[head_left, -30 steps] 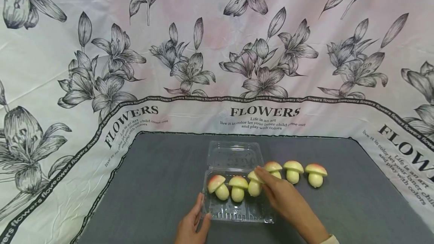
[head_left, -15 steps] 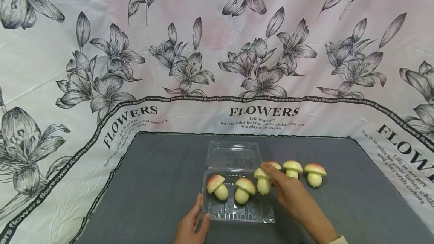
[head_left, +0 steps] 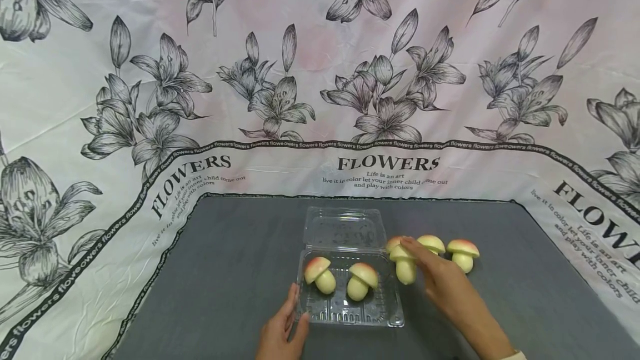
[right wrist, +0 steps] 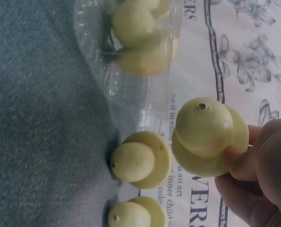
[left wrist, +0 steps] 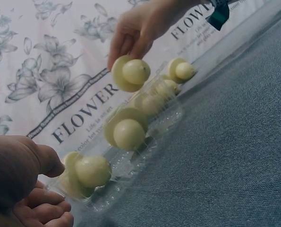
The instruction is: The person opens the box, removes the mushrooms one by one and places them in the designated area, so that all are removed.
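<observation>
Two mushrooms [head_left: 326, 281] lie in the container [head_left: 345, 316], three others [head_left: 463, 255] right of it.

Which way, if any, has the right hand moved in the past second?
Yes, rightward: in the head view, the right hand has gone from overlapping the right side of the box to just beyond it.

The right grip [head_left: 442, 281] partly hides 2 resting mushrooms [head_left: 432, 242].
</observation>
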`<state>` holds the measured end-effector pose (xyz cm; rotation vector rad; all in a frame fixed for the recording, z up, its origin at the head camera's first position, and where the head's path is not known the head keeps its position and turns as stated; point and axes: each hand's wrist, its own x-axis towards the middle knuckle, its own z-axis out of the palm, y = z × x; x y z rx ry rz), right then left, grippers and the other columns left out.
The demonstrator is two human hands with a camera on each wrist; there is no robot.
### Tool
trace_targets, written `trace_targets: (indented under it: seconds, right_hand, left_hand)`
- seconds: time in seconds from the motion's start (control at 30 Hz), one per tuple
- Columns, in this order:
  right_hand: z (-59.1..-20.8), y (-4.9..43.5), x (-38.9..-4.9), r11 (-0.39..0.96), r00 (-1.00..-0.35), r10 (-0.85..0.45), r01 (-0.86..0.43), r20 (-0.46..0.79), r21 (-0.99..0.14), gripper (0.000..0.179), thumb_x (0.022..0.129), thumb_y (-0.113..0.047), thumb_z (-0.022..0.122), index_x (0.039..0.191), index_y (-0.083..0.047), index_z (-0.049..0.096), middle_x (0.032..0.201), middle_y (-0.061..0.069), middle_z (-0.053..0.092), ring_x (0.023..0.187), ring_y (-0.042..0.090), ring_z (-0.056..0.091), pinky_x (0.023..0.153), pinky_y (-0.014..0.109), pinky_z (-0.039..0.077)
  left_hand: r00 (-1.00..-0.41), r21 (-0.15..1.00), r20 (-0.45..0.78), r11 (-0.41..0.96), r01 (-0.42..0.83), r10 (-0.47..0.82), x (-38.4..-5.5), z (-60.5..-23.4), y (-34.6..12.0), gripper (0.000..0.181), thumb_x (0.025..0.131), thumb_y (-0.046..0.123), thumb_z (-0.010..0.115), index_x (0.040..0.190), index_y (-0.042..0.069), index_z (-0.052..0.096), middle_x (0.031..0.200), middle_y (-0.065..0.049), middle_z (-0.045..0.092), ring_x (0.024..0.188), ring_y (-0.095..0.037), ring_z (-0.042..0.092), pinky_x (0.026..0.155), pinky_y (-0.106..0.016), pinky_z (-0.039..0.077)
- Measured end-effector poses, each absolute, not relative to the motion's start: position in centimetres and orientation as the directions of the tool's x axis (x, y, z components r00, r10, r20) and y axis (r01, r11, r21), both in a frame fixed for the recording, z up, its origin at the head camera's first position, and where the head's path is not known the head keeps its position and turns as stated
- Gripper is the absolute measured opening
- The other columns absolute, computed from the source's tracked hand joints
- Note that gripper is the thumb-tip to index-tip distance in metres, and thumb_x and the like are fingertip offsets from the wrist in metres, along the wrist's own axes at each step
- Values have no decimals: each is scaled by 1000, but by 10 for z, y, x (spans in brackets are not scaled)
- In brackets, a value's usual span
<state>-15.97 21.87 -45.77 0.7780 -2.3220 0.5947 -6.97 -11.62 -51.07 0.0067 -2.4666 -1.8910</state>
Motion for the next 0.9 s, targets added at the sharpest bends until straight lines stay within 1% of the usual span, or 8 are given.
trace_targets:
  seconds: [0.13, 0.23, 0.4, 0.5, 0.6, 0.7, 0.8, 0.9]
  right_hand:
    - [-461, 225, -161, 736, -626, -376, -650, 683, -190, 70, 77, 25, 75, 139, -7, 68, 127, 7, 76, 104, 26, 76, 86, 11, 57]
    - [-462, 228, -161, 733, -610, -379, -657, 696, -177, 69, 75, 26, 74, 137, -5, 69, 121, 8, 78, 95, 22, 77, 76, 14, 58]
    - [-464, 231, -159, 739, -613, -373, -651, 696, -177, 65, 76, 24, 75, 134, -6, 70, 119, 9, 79, 87, 24, 77, 66, 28, 61]
    - [-466, 234, -156, 743, -626, -373, -643, 685, -183, 66, 77, 23, 77, 134, -9, 70, 119, 7, 79, 77, 20, 75, 58, 30, 59]
    - [-469, 236, -153, 745, -642, -376, -638, 668, -194, 67, 77, 21, 78, 135, -12, 70, 118, 6, 78, 64, 12, 66, 50, 29, 54]
    - [-472, 238, -150, 738, -647, -395, -647, 652, -194, 68, 76, 20, 80, 135, -13, 70, 122, 6, 78, 65, 12, 67, 51, 29, 55]
    - [-475, 240, -149, 732, -641, -420, -658, 642, -178, 68, 76, 18, 82, 136, -12, 70, 126, 5, 77, 83, 19, 76, 63, 30, 61]
    - [-477, 241, -147, 721, -637, -442, -671, 631, -172, 67, 76, 16, 82, 136, -11, 71, 129, 4, 76, 96, 22, 78, 75, 25, 62]
  left_hand:
    - [-999, 966, 29, 259, 21, -27, -69, -509, -116, 72, 103, 19, 70, 160, -9, 36, 159, -30, 43, 145, -50, 44, 112, -54, 47]
    - [-999, 965, 32, 263, 25, -26, -69, -509, -116, 71, 103, 18, 70, 159, -9, 36, 159, -30, 44, 145, -50, 45, 111, -54, 47]
    - [-999, 965, 43, 262, 36, -22, -70, -510, -117, 71, 103, 18, 70, 159, -10, 36, 159, -30, 43, 144, -50, 44, 111, -54, 46]
    - [-999, 966, 47, 256, 38, -28, -69, -510, -117, 70, 103, 18, 70, 159, -10, 37, 158, -30, 44, 144, -50, 45, 112, -54, 46]
    - [-998, 968, 53, 247, 43, -35, -69, -510, -116, 70, 103, 16, 70, 159, -10, 37, 158, -30, 45, 144, -50, 45, 112, -54, 46]
    - [-997, 969, 62, 243, 52, -36, -70, -511, -116, 69, 103, 15, 70, 158, -10, 37, 158, -30, 45, 144, -49, 45, 112, -53, 45]
    - [-997, 968, 67, 244, 57, -34, -70, -511, -116, 69, 103, 15, 69, 158, -10, 37, 158, -29, 45, 144, -49, 45, 112, -53, 45]
    - [-997, 968, 71, 244, 61, -32, -70, -511, -116, 69, 103, 15, 69, 158, -11, 37, 158, -29, 45, 144, -49, 45, 112, -53, 45]
